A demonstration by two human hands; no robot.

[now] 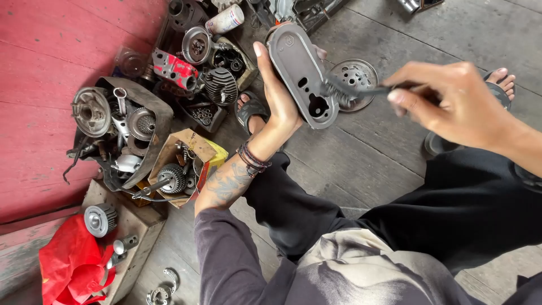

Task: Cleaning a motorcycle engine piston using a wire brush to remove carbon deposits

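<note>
My left hand (278, 93) holds up a grey oval metal engine cover (299, 70), its inner face turned toward me. My right hand (451, 101) grips a dark wire brush (350, 90) by the handle. The bristles rest against the lower right edge of the cover, near its round hole. Both hands hover above my knees, over a grey plank floor.
A round perforated metal disc (357, 79) lies on the floor behind the cover. Boxes of engine parts (130, 130), gears (172, 178) and a finned cylinder (219, 85) crowd the left by a red wall (51, 68). A red bag (70, 262) sits lower left. My sandalled feet (251, 110) rest on the planks.
</note>
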